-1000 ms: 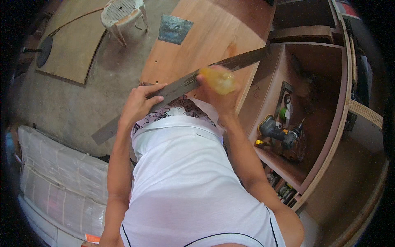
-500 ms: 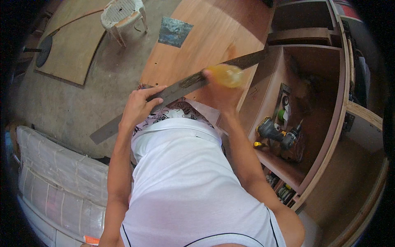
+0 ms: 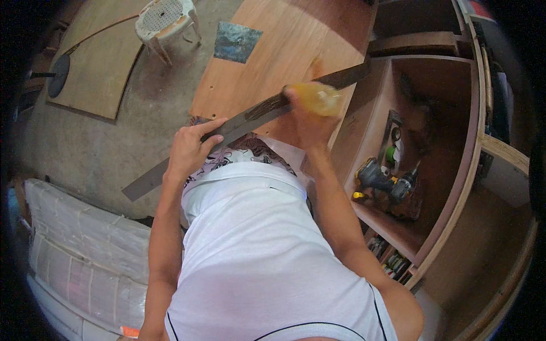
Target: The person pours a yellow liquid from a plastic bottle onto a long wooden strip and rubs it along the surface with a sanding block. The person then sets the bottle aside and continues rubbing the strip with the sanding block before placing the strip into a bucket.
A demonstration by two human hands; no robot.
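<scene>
Left hand (image 3: 187, 149): half-closed, thumb on the near side and fingers along the far edge of a long, dark grey-brown strip (image 3: 244, 121), which it has hold of. Strip runs slantwise: one end down-left of the left hand, over the concrete floor (image 3: 108, 150); the other past the right hand, up-right, near the cabinet edge. Middle stretch, between the hands, shows a rougher, darker surface.

Right hand (image 3: 313, 129): closed about a translucent yellow object (image 3: 314, 99), held at the strip to the right of the left hand. Hand and object blurred; kind of object and exact contact with the strip cannot be told.

Surroundings: wooden worktop (image 3: 273, 62) beyond both hands; on it, up-right of the left hand, a mottled grey-blue sheet (image 3: 238, 43). White stool (image 3: 165, 21) well beyond the left hand; thin board (image 3: 96, 82) on the floor, up-left of that hand. Plastic-wrapped bundle (image 3: 85, 244) down-left of the left hand. Right of the right hand, open wooden cabinet (image 3: 473, 102) containing a black-and-yellow power drill (image 3: 372, 175), lying on its side, and a green round item (image 3: 391, 153) just beyond the drill.
</scene>
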